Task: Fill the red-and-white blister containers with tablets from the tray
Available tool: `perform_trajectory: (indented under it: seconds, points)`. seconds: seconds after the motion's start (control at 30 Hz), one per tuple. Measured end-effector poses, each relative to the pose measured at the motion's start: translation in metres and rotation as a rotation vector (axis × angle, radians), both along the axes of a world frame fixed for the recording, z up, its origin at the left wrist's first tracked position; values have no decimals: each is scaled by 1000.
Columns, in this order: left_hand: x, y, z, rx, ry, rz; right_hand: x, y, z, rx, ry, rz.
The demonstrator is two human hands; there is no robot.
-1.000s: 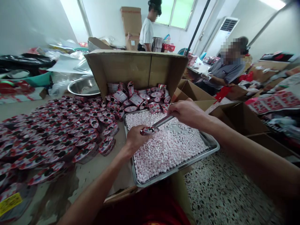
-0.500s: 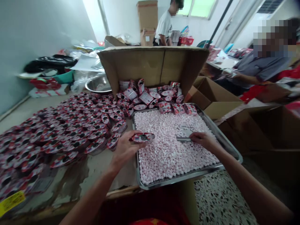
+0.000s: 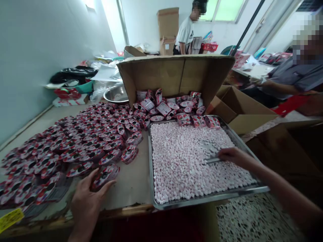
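Note:
My left hand (image 3: 87, 198) is at the table's front left, its fingers and thumb round a red-and-white printed packet (image 3: 107, 174) with a dark opening on top. The packet stands upright at the near edge of many similar packets (image 3: 85, 134). My right hand (image 3: 233, 156) is closed on the edge of a flat metal scoop (image 3: 212, 160), which rests among small pale pink pieces (image 3: 179, 161), like candies. These cover a shallow metal tray (image 3: 151, 181). Part of the scoop is hidden by the pieces and my fingers.
Behind the tray, a cardboard box on its side (image 3: 161, 72) holds piled packets (image 3: 164, 109). A metal bowl (image 3: 116, 93) sits back left. Open cartons (image 3: 252, 124) stand at the right. One person (image 3: 185, 35) is at the back, another (image 3: 290, 79) at the right.
My left hand has moved from over the tray left and down to the table with the packet. My right hand and the scoop stay over the pieces. The view has shifted slightly.

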State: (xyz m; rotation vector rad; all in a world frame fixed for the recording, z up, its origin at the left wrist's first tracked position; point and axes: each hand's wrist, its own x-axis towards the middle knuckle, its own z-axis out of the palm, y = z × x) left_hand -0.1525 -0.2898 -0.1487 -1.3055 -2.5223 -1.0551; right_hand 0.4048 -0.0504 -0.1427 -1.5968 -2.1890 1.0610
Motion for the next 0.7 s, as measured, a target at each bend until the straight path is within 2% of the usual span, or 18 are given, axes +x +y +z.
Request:
perform_trajectory:
  seconds: [0.07, 0.1, 0.17, 0.23, 0.3, 0.33, 0.4, 0.47, 0.53, 0.63, 0.67, 0.7]
  points:
    - [12, 29, 25, 101, 241, -86, -49, -11, -18, -30, 70, 36]
    - [19, 52, 40, 147, 328, -157, -70, -16, -23, -11, 93, 48]
    - [34, 116, 67, 148, 419, -375, -98, -21, -27, 36, 121, 85]
    - [44, 192, 84, 62, 476, -453, -109, -22, -25, 66, 137, 118]
    - [47, 262, 90, -49, 489, -521, -107, -20, -25, 41, 157, 105]
    - [45, 290, 89, -94, 495, -575, -104, -19, -26, 14, 170, 83]
    - [38, 326, 85, -178, 482, -713, -98, -17, -30, -53, 207, 27]
    - [27, 336, 82, -180, 404, -802, -94, -16, -35, -147, 278, -38]
    - [18, 327, 84, -95, 298, -793, -94, -16, -35, -268, 372, -103]
    - [23, 295, 89, 44, 213, -705, -96, -17, -19, -403, 504, -165]
    - [31, 282, 90, 72, 125, -694, -97, -17, -9, -411, 534, -168]
    - [43, 268, 89, 91, -49, -694, -97, -17, 2, -399, 551, -166]
